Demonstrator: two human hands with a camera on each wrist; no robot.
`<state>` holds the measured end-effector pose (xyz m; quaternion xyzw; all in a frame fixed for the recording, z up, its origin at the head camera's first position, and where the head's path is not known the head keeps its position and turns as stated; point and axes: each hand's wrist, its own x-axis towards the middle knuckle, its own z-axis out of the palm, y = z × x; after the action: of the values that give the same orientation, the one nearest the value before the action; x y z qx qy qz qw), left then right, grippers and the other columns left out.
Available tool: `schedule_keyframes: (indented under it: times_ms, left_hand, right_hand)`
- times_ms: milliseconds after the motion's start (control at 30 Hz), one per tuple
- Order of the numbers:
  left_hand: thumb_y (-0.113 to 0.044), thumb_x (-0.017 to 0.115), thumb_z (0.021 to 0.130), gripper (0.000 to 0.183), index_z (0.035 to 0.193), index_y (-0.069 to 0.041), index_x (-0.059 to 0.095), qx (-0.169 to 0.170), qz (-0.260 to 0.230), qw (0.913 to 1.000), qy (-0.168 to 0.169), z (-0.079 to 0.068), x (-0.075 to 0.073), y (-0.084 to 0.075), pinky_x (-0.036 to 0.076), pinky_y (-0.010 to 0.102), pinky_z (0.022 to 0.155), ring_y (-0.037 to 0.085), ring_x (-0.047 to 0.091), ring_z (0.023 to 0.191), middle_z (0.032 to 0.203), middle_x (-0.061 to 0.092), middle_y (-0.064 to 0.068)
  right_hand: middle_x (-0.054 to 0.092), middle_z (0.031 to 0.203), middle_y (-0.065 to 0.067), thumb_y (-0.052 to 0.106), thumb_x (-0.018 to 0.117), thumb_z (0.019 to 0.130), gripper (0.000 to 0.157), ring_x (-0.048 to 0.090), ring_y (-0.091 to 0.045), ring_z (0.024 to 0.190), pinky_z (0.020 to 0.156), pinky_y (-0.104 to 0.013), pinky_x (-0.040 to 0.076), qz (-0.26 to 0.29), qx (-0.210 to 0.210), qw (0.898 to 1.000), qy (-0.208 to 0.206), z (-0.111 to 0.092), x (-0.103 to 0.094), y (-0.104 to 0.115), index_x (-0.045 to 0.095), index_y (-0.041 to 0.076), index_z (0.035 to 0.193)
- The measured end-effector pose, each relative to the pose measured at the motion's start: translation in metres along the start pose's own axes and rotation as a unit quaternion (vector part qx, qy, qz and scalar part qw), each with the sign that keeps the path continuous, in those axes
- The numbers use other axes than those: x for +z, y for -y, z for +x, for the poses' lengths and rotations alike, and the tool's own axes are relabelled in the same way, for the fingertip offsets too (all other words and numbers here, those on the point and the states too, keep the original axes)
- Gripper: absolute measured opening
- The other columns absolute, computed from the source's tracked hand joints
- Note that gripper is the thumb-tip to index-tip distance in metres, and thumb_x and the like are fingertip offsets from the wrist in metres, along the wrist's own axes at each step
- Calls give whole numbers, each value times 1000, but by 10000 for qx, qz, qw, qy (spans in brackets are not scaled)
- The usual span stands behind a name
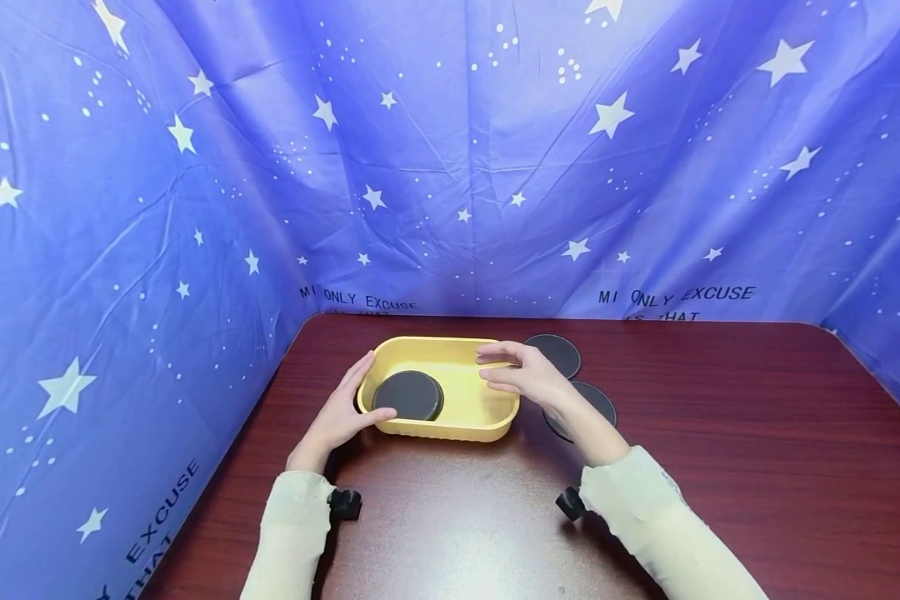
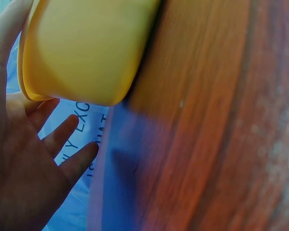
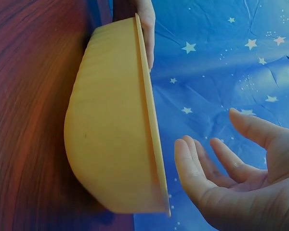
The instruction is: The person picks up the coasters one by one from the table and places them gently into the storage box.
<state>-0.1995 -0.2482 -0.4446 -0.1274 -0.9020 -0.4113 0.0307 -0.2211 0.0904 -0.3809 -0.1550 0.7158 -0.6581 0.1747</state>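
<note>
A yellow oblong basin [image 1: 450,432] with rounded ends stands on the table. Inside it, at the left end, lies a flat black round disc [image 1: 408,395]. My left hand [image 1: 342,410] rests against the basin's left end, the thumb over the near rim and the fingers along the outer side; in the left wrist view those fingers are fairly straight and spread. Over the basin's right end hovers my right hand [image 1: 527,375], fingers loosely bent with nothing between them. To its right lie two more black discs, a far one [image 1: 557,354] and a nearer one [image 1: 596,400], the latter partly hidden by the forearm.
The dark red-brown wooden table [image 1: 720,433] extends to the right and toward the viewer. A blue cloth with white stars [image 1: 480,167] hangs behind and beside it. Black wrist devices [image 1: 345,504] sit at both cuffs.
</note>
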Motion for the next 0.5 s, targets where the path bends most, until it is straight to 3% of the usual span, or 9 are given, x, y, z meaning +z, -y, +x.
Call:
schedule_keyframes:
  times_ms: [100,267,500]
  left_hand:
    - [-36,85,77,104,160,-17,24,-4,23,10000,-3,0,0,1,23,59,121,31,23,153,168,21,4]
    - [-37,85,77,104,160,-17,24,-9,17,10000,7,1,0,1,22,59,121,31,22,153,168,20,4]
    - [-37,85,77,104,160,-18,24,-8,13,10000,11,2,1,2,22,60,121,31,22,153,168,20,3]
  right_hand:
    - [47,145,-34,7,64,95,53,65,-28,118,98,-37,55,-35,-66,10000,-36,-5,-9,-1,46,-10,141]
    - [44,146,-34,6,63,94,53,66,-9,108,96,-32,56,34,-134,9998,-175,-14,-24,-5,44,-12,141]
    - [41,145,-39,2,60,96,54,68,-2,103,96,-36,55,98,-180,9992,-345,-27,-43,-12,39,-15,142]
